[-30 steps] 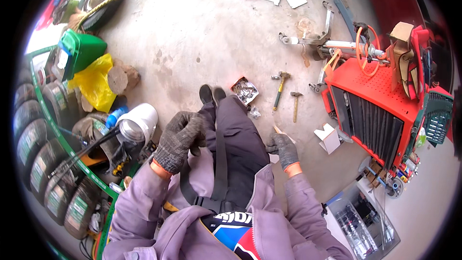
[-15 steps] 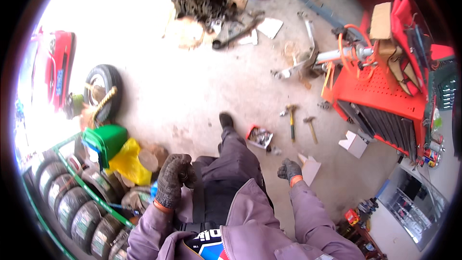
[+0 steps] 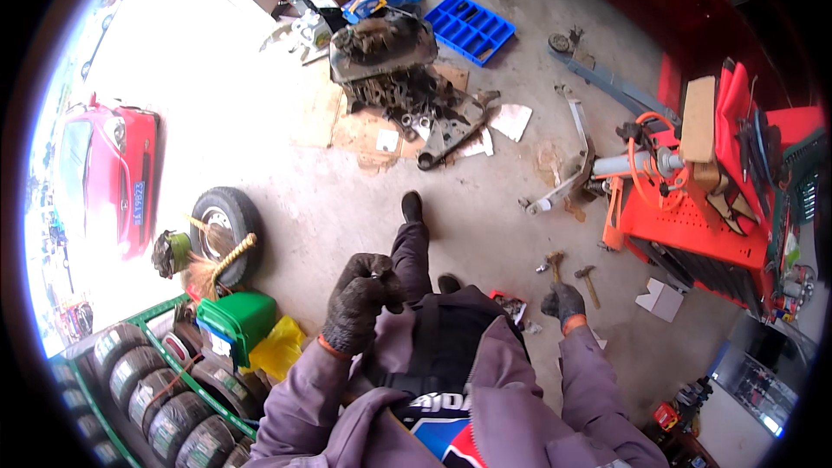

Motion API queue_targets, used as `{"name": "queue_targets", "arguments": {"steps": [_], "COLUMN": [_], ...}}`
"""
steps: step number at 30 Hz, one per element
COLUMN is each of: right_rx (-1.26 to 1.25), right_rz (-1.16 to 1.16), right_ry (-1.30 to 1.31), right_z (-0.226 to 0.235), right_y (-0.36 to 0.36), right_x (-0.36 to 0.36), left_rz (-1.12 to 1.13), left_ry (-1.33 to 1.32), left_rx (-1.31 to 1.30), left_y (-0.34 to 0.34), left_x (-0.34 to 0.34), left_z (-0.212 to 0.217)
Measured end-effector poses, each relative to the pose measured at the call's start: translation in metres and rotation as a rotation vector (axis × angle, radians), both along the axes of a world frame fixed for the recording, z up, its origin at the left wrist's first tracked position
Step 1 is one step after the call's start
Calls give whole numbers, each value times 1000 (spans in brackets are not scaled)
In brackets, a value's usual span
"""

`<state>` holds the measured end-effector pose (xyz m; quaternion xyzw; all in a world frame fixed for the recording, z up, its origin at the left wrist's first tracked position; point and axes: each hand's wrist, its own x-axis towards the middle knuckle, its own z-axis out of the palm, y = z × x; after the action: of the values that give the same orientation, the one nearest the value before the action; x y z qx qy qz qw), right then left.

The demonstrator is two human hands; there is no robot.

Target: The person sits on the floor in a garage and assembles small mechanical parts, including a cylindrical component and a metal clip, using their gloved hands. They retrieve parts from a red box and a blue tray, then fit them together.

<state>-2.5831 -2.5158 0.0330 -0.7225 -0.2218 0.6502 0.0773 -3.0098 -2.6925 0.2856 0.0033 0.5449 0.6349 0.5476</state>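
Observation:
My left hand (image 3: 360, 303), in a dark grey knit glove with an orange cuff, is raised in front of my body with its fingers curled closed. A tiny pale spot shows at its fingertips; what it grips, if anything, I cannot make out. My right hand (image 3: 564, 302), gloved alike, hangs in a loose fist with nothing visible in it. In view it overlaps the handle end of a claw hammer (image 3: 554, 265) lying on the floor. A second hammer (image 3: 591, 284) lies beside that one. Partly hidden near my right hand is a red box (image 3: 510, 303) of small parts.
Ahead, a greasy engine assembly (image 3: 386, 56) rests on cardboard (image 3: 316, 113). A blue compartment tray (image 3: 470, 28) is behind it. To the right stand a red tool cart (image 3: 693, 234) and a grey jack (image 3: 628, 165). Leftward are a loose wheel (image 3: 249, 217), green bin (image 3: 247, 322) and tyre rack (image 3: 156, 329).
The view has shifted forward: the engine assembly, hammers and cart sit lower in view, and my feet have changed position. My left hand is higher and further right; both hands stay curled.

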Motion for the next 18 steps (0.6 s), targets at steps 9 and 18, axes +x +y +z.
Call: {"name": "queue_targets", "arguments": {"steps": [9,18], "right_rx": [206,-36], "right_rz": [897,137], "right_ry": [-368,30], "right_z": [53,33], "right_y": [48,157], "right_x": [-21,-105], "left_rz": [-258,-430], "left_ry": [-128,-40], "left_rx": [201,65], "left_y": [170,341], "left_x": [-124,-156], "left_z": [-9,4]}}
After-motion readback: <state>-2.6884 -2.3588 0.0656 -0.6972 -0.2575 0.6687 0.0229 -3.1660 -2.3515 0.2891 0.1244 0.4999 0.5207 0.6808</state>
